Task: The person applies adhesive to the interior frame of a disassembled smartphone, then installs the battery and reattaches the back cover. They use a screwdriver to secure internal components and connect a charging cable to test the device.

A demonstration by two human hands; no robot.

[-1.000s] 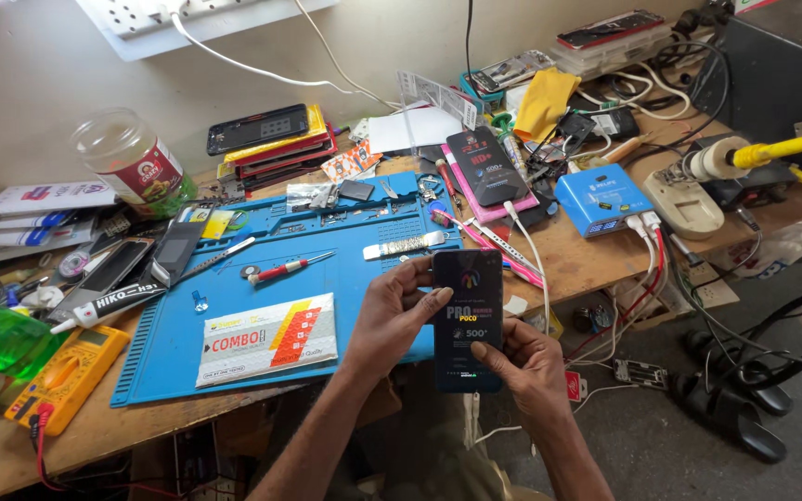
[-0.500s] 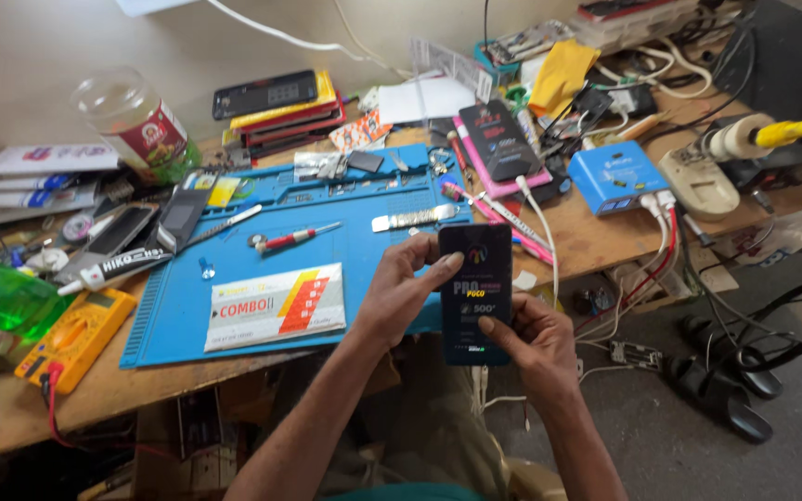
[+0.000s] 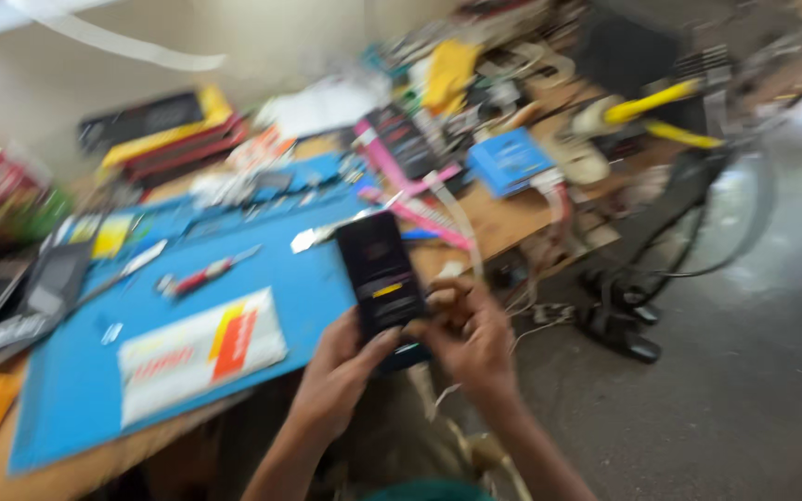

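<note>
Phone (image 3: 381,274) held off the bench edge, over the blue mat's (image 3: 187,306) corner, screen up. Left hand (image 3: 341,371) wraps it from below, thumb on the glass; right hand (image 3: 471,339) pinches its side, fingers curled. Risk: loose two-hand grip over open floor, one slip drops it.

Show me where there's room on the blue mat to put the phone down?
Bare patches of the blue mat: between the red-handled screwdriver and the phone, and the near-left corner beside the white packet. The far edge and the wooden desk behind are crowded. Both hands, left and right, hold the phone.
</note>
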